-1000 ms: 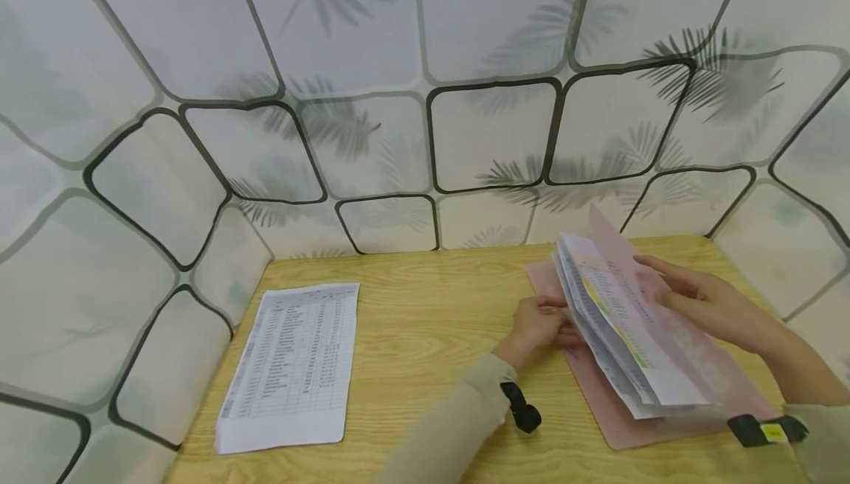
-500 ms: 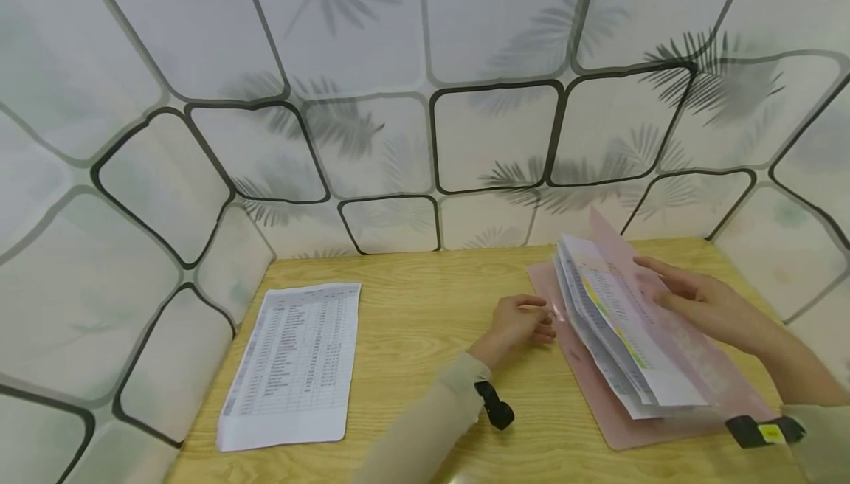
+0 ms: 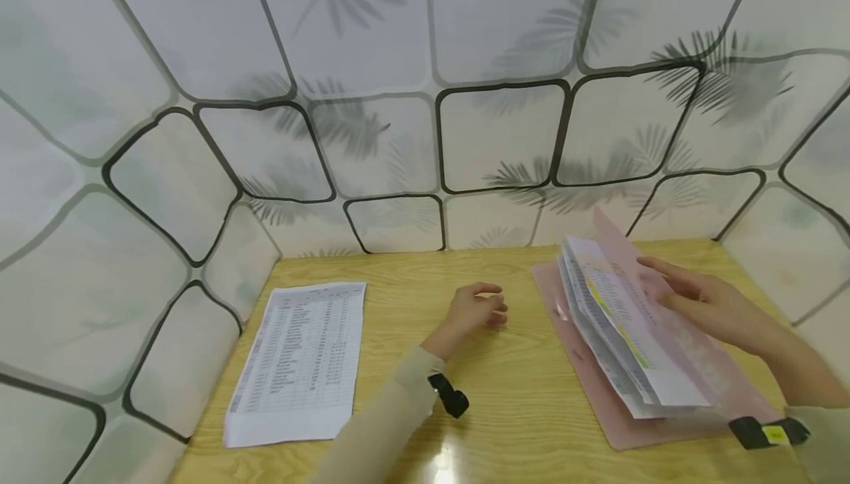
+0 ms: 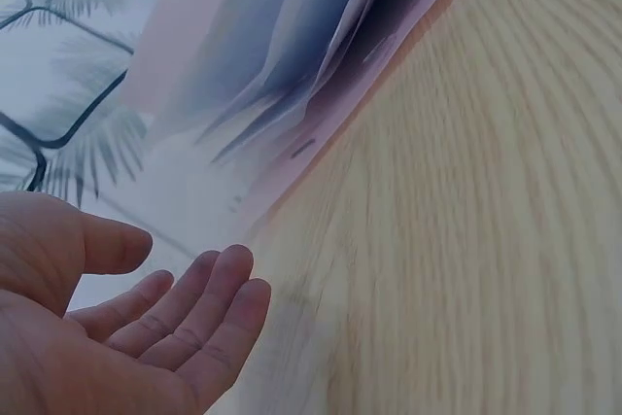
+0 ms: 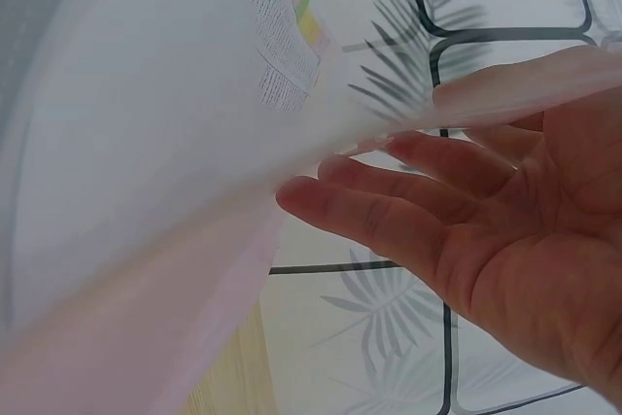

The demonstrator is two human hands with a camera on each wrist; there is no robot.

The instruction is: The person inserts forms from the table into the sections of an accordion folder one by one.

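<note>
A pink translucent folder (image 3: 607, 419) lies spread at the right of the table, its upper cover raised at a slant. Several printed sheets (image 3: 600, 333), one with yellow highlighting, stand tilted inside it. My right hand (image 3: 720, 314) pinches the raised cover between thumb and fingers; the right wrist view shows the fingers (image 5: 389, 221) under the cover's edge. Left of the folder, my left hand (image 3: 473, 310) hovers over the wood with relaxed fingers and nothing in it. In the left wrist view its loosely bent fingers (image 4: 209, 323) are apart from the folder (image 4: 311, 133).
A printed table sheet (image 3: 295, 366) lies flat on the left part of the wooden table (image 3: 412, 285). Patterned panels (image 3: 372, 137) enclose the table at the back and on both sides.
My left hand has come away from the folder's left edge and moved left over the table. My right hand keeps the cover raised at the same spot.
</note>
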